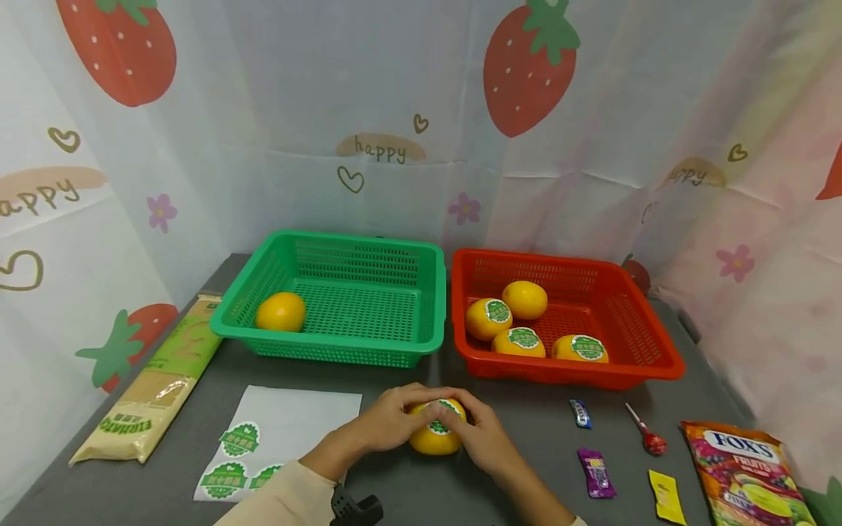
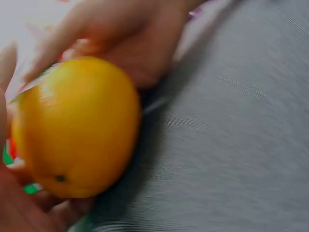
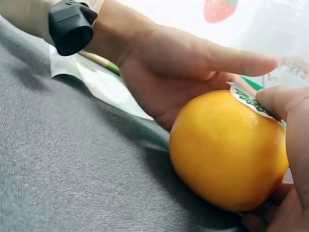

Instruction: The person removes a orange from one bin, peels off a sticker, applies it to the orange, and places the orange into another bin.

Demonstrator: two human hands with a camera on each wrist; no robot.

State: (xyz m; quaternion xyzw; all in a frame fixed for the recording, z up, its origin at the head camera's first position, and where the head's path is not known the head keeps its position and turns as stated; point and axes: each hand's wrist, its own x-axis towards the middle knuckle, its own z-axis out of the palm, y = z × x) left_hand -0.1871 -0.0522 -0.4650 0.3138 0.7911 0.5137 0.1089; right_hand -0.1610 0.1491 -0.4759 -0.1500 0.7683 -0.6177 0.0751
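Both hands hold an orange [image 1: 434, 443] between them at the table's front middle. My left hand [image 1: 389, 419] cups its left side, with fingers curled under it in the left wrist view. From the right, my right hand [image 1: 485, 437] grips the same orange. Its thumb presses a green-and-white sticker [image 3: 251, 102] on top, and one edge of the sticker stands up from the peel. Left of the hands lies a white sticker sheet [image 1: 299, 409] with several green stickers [image 1: 240, 438] on it.
Behind the hands stand a green basket [image 1: 329, 345] with one orange [image 1: 281, 313] and a red basket [image 1: 631, 314] with several oranges, most showing stickers. A noodle-like packet [image 1: 154, 383] lies far left. Small sweets, a lollipop [image 1: 653, 441] and a FOX'S bag [image 1: 750, 475] lie right.
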